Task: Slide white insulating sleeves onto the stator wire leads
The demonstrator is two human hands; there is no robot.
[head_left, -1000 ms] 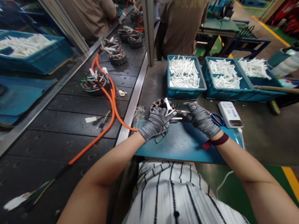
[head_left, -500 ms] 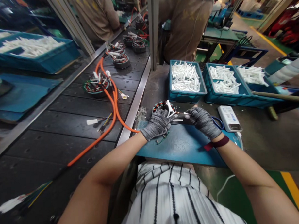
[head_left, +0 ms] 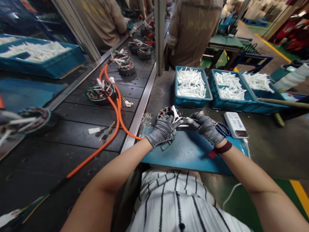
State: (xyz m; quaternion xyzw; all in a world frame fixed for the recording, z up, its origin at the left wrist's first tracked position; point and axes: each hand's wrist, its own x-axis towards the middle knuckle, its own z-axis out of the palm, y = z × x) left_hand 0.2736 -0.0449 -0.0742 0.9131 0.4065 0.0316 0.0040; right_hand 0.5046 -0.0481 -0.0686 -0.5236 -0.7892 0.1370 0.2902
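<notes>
My left hand (head_left: 163, 130), in a grey glove, rests over a wound motor stator (head_left: 161, 112) on the blue mat. Its thumb and fingers are closed on white-sleeved leads (head_left: 175, 114) that rise from the winding. My right hand (head_left: 205, 126), gloved too, pinches a white sleeve (head_left: 190, 120) in line with a thin copper-coloured wire that runs toward my left fingertips. How far the wire enters the sleeve is hidden by the fingers. Another white tube (head_left: 182, 126) lies just below, between the hands. Part of the stator is covered by my left hand.
Blue bins (head_left: 193, 101) of white sleeves line the back of the bench. A white box-shaped device (head_left: 236, 125) with a cable lies at right. Left of a metal rail, stators (head_left: 100, 91) and orange cables (head_left: 95, 153) lie on dark slats. A co-worker's gloved hand (head_left: 3, 116) is beside another stator.
My right hand has moved slightly left, nearer my left hand, bringing the sleeve along the wire. At far left, a co-worker's hand and a stator have come into view.
</notes>
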